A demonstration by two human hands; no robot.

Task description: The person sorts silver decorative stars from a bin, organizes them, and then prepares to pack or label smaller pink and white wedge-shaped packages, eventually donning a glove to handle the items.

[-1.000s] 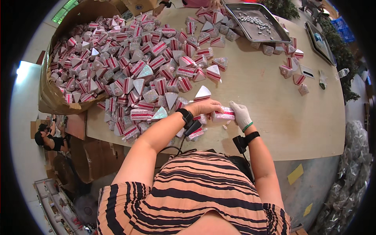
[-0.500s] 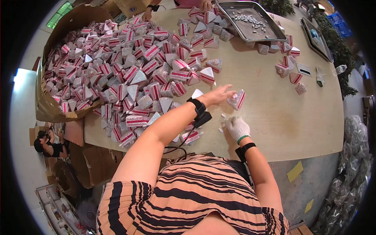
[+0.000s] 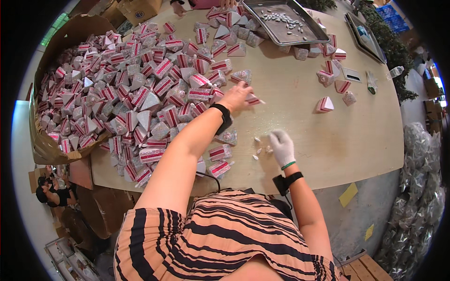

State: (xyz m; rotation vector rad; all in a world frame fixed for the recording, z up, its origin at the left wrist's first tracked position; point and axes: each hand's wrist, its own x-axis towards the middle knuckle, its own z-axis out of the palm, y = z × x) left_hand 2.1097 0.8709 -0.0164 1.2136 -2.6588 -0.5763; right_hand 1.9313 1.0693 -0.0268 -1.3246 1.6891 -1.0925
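Note:
My left hand (image 3: 236,97), bare, has its fingers closed on a cake-slice ornament (image 3: 254,100), pink-striped with a white face and mostly covered by the hand. It is at the right edge of a large heap of similar ornaments (image 3: 161,86). My right hand (image 3: 282,146), in a white knitted glove, rests low over the table with fingers curled in; whatever they hold is hidden. Beside it lie several small white oval pieces (image 3: 257,151). Further right, a single cake-slice ornament (image 3: 325,104) sits apart on the table.
A big cardboard box (image 3: 40,136) on the left spills ornaments onto the table (image 3: 347,150). At the back stands a metal tray (image 3: 281,35) holding white oval pieces, with a second tray (image 3: 363,37) further right. Another person's hand (image 3: 178,8) shows at the far edge.
My left hand has drawn back leftward from one slice and closed on another beside the heap. The first slice now sits further right. My gloved hand stays near the white pieces.

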